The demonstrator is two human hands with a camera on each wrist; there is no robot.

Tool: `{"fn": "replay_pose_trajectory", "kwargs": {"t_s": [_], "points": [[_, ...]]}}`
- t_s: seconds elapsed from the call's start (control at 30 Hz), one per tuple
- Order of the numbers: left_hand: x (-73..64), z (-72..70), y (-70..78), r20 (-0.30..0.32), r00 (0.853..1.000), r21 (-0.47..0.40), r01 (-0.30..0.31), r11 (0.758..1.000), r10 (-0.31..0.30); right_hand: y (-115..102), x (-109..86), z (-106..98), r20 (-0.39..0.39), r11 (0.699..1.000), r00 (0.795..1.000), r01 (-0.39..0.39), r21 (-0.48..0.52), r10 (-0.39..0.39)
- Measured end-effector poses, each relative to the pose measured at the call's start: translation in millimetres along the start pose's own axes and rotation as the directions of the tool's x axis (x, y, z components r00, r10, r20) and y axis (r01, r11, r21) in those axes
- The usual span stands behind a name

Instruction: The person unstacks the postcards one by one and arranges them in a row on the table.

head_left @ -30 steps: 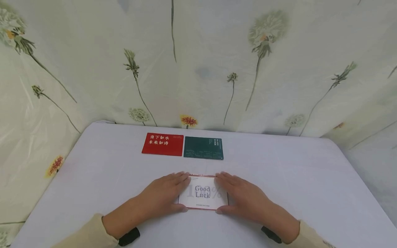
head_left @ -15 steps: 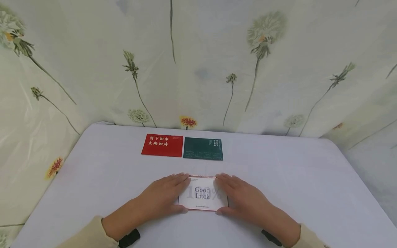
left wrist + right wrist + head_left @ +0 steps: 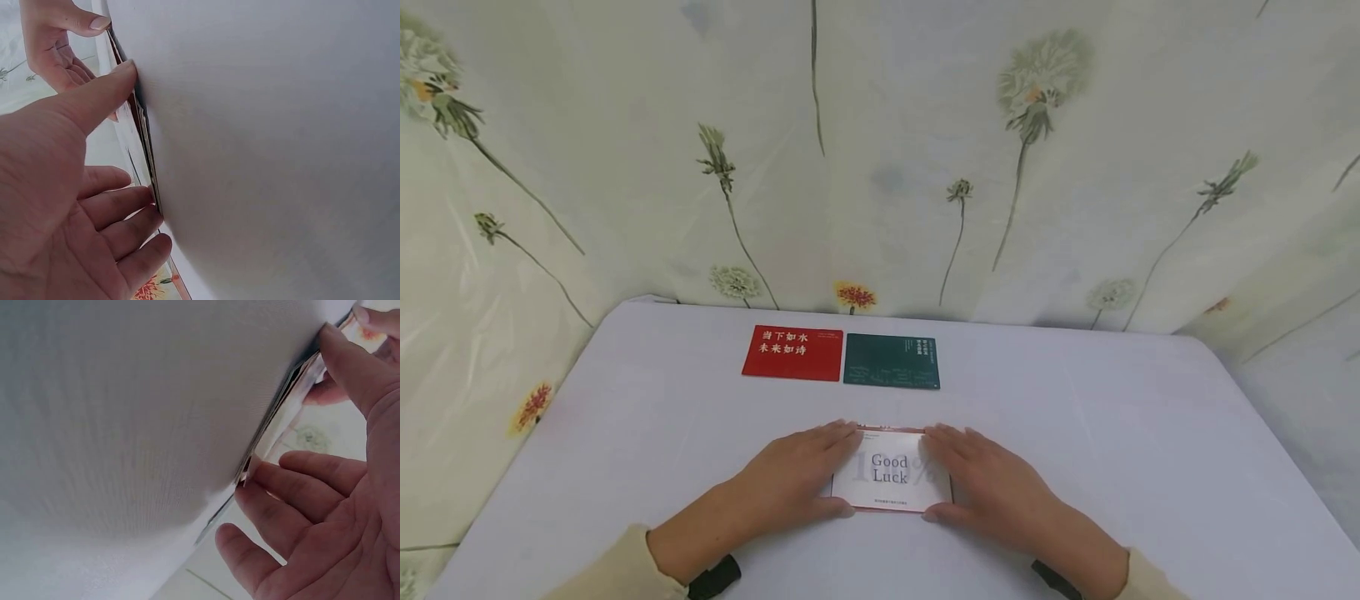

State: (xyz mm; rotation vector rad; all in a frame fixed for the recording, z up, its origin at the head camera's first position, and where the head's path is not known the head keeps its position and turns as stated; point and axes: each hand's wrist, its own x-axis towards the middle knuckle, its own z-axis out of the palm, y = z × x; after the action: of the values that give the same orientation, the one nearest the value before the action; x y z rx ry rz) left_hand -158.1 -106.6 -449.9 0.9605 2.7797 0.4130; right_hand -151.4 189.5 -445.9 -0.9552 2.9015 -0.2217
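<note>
1. head view: this is the one for the layout. a stack (image 3: 891, 493) lies on the white cloth (image 3: 1097, 417), its top card white, reading "good luck" with a pale "100%" behind. a thin red edge peeks out along its far and near sides. left hand (image 3: 793, 471) holds one end, right hand (image 3: 996, 483) the other, thumbs on the near side and fingers toward the far side, so both are gripping it. beyond it lie a red card (image 3: 792, 353) on the left and a green card (image 3: 891, 362) on the right, just a narrow gap between them. you also get the flowery backdrop (image 3: 880, 217) and pale sleeves. from up here you can't really tell how thick the stack is.

2. left wrist view: now you see the stack side-on, and it's several thin layers, not one card. left thumb presses the near side, a couple of fingertips touch further along. right hand's thumb is at the far end. lettering isn't readable here.

3. right wrist view: layers again, with dark gaps between some of them near the right thumb. right fingertips touch the other corner, little finger sticking out free of it.
</note>
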Motion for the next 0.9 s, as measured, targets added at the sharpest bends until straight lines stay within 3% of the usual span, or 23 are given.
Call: {"fn": "replay_pose_trajectory", "kwargs": {"t_s": [0.43, 0.9], "points": [[-1.2, 0.3, 1.3, 0.001, 1.0, -0.021, 0.003, 1.0, -0.003, 5.8, -3.4, 1.2, -0.001, 0.997, 1.0, -0.026, 0.073, 0.026], [0.3, -2.6, 0.5, -0.004, 1.0, -0.034, 0.027, 0.999, -0.027, 6.1, -4.0, -12.3, -0.016, 0.987, 0.998, -0.061, 0.147, 0.063]]}}
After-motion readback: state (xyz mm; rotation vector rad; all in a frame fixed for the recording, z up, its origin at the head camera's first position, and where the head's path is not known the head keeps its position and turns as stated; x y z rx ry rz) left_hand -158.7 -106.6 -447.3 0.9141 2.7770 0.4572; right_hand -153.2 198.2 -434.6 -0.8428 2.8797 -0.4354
